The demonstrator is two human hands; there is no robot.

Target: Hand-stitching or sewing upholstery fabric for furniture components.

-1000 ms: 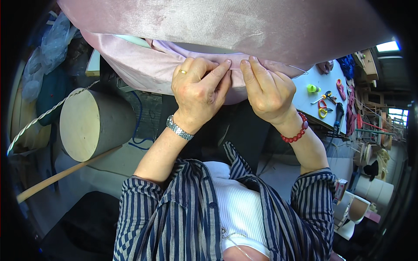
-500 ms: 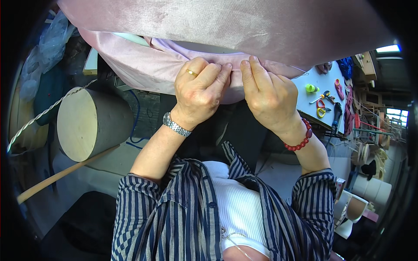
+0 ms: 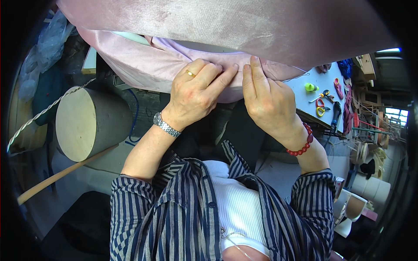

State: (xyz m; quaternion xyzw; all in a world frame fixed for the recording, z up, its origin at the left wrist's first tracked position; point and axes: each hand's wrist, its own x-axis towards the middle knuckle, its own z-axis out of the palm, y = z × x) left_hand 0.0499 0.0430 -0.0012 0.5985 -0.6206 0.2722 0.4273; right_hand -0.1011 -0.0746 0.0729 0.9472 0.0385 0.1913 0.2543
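Pale pink velvet fabric (image 3: 143, 69) covers a large padded piece, whose broad upper part (image 3: 209, 24) overhangs a slot-like opening. At the lower edge of this opening, my left hand (image 3: 193, 89) grips the velvet with curled fingers, one digit reaching toward the right hand. Close beside it, my right hand (image 3: 270, 98) presses the same fabric between its digits, two of them nearly straight and side by side. A thin thread or wire (image 3: 300, 71) shows at the fabric's right end. Whether either hand holds a needle is hidden.
A white-topped table (image 3: 307, 104) at the right carries a green spool-like item (image 3: 311, 87), yellow-and-red-handled scissors (image 3: 320, 107) and other tools. On the left lie a big cylinder (image 3: 78, 124), a wooden stick (image 3: 65, 174) and a twisted cord (image 3: 48, 108). Plastic wrapping (image 3: 54, 37) hangs at far left.
My left hand has shifted slightly left and its outstretched digit has moved away from the curled fingers. The right hand stays nearly in place, its digits a little straighter.
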